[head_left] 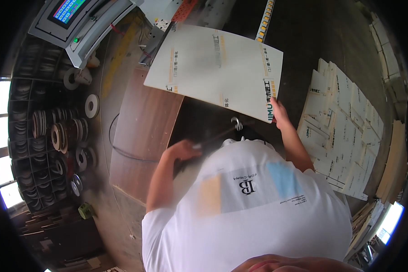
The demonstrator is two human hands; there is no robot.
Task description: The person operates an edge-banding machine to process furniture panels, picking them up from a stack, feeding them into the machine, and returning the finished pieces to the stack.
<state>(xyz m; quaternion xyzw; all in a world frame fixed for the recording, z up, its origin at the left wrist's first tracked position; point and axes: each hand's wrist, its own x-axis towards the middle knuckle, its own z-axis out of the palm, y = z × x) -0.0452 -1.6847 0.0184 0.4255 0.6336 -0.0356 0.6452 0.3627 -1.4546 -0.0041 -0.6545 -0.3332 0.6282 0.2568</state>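
Observation:
A white rectangular panel (199, 63) with printed protective film stretches in front of me, its far side reaching the machine. My right hand (280, 114) is closed on the panel's near right corner, thumb on top, other fingers mostly hidden beneath. My left hand (185, 149) is apart from the panel, low on the left and blurred. Its fingers look curled around a small pale-tipped thing that I cannot make out. A thin black hose (131, 157) curves from the left toward that hand. Between my hands, a curved shiny metal piece (236, 123) shows below the panel's near edge.
A brown wood-grain board (145, 136) lies left of the panel. Beyond it stands a grey machine console (61, 27) with a lit screen. Racks of edge-banding rolls (59, 136) line the left. Stacked white panels (344, 131) lie at right. A yellow-marked roller rail (264, 20) extends far ahead.

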